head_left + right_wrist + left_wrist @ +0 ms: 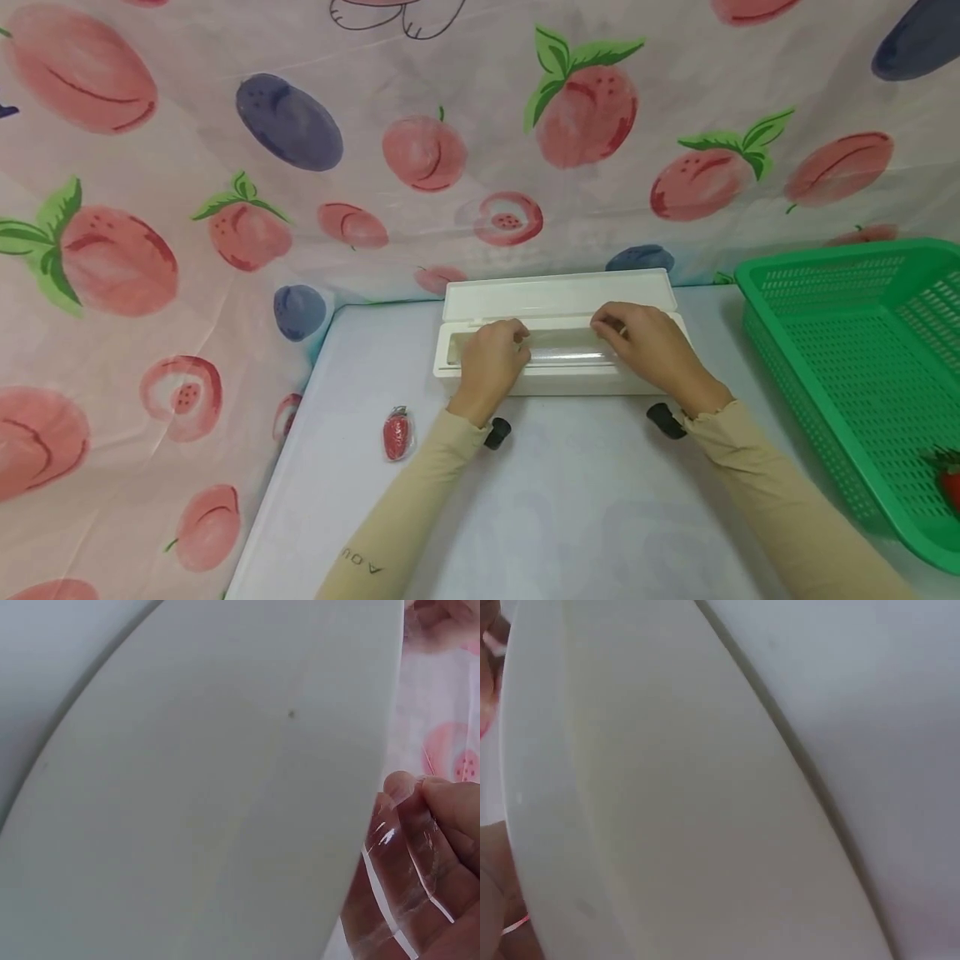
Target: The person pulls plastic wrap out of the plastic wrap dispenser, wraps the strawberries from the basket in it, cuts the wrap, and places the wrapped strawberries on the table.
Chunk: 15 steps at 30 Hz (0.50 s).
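Note:
A white cling film dispenser (558,383) stands at the back of the table with its lid (558,297) raised. Inside lies a shiny roll of clear film (566,348). My right hand (645,342) pinches the film between thumb and fingertips over the dispenser's right part. Up close in the right wrist view, clear cling film (388,838) stretches across the fingers of that hand (450,840). Over the left part, my left hand (491,367) has its thumb and fingertips together at the film. The dispenser's front wall (697,795) fills most of the left wrist view and hides most of that hand.
A red strawberry in clear wrap (396,435) lies on the white table (555,517), left of the left forearm. At the right stands a green basket (795,400) with another strawberry (951,482) inside. Fruit-patterned cloth (360,125) hangs behind and to the left.

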{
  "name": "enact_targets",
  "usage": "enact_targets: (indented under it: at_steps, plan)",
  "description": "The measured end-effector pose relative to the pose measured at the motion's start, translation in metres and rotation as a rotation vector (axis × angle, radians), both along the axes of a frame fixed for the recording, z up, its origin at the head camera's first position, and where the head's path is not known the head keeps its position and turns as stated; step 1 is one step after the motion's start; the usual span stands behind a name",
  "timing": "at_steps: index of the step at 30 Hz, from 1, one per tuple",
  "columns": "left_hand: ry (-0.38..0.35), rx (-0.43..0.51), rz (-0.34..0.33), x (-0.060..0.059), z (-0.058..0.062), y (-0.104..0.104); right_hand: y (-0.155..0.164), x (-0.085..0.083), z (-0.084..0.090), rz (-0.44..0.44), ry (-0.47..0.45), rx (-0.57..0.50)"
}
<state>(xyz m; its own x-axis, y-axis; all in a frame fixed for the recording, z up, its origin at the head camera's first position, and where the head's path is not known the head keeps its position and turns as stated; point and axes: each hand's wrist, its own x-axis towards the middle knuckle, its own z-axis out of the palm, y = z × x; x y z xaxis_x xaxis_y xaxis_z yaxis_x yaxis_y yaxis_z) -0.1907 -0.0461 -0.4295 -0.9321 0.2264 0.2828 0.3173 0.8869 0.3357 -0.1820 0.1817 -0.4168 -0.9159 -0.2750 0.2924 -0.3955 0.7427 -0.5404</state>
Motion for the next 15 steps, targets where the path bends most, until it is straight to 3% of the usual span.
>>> enact_targets:
  at_steps: [5, 10, 15]
  plan:
    - [0.012, -0.021, 0.012, -0.001, 0.002, -0.02, 0.005, 0.0, -0.001, 0.009, 0.01, -0.02]
    - [-0.021, -0.035, 0.018, 0.0, 0.005, -0.038, 0.007, 0.0, -0.001, 0.023, -0.01, -0.042]
    - [-0.041, 0.023, 0.003, -0.002, 0.009, -0.054, 0.008, 0.001, -0.001, 0.046, -0.046, -0.069]
